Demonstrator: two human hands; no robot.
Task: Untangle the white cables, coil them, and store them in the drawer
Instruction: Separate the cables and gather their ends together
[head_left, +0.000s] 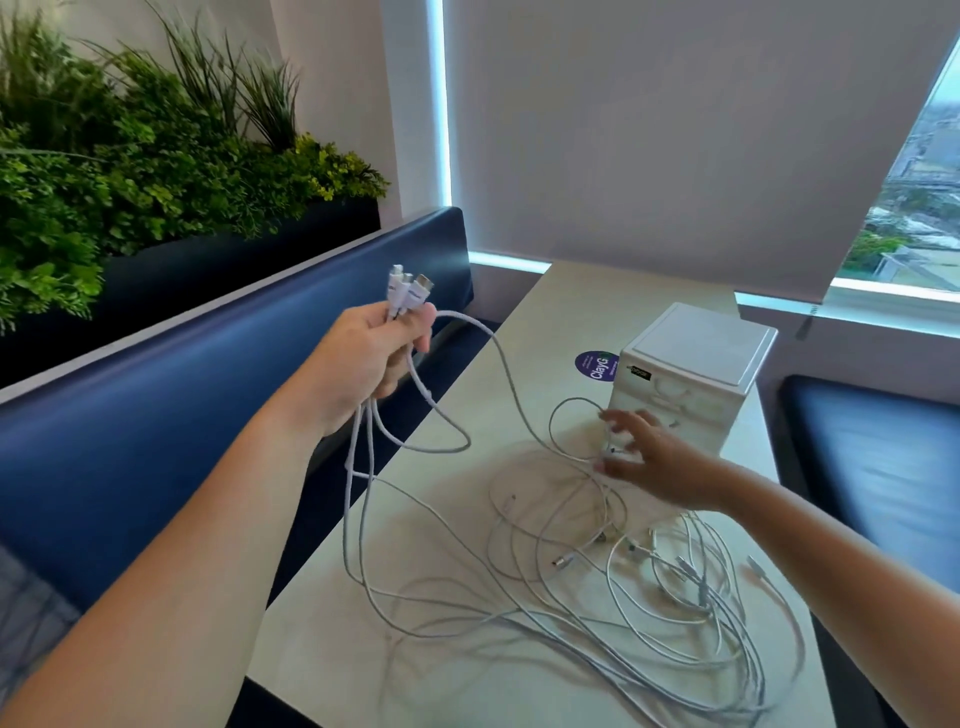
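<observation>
Several white cables (597, 613) lie tangled on the pale table (332, 613). My left hand (371, 358) is raised over the table's left edge and grips a bunch of them just below their white plugs (406, 291), which stick up; the cords hang down in loops to the pile. My right hand (649, 457) hovers low in front of the white drawer unit (696, 374), fingers spread, blurred, and a plug end (615, 452) sits at its fingertips. The unit's drawers look closed.
A purple round sticker (595, 366) lies on the table left of the drawer unit. Blue bench seating (182, 374) runs along the left and another blue seat (872, 457) stands at the right. A planter with greenery (130, 156) is behind the left bench.
</observation>
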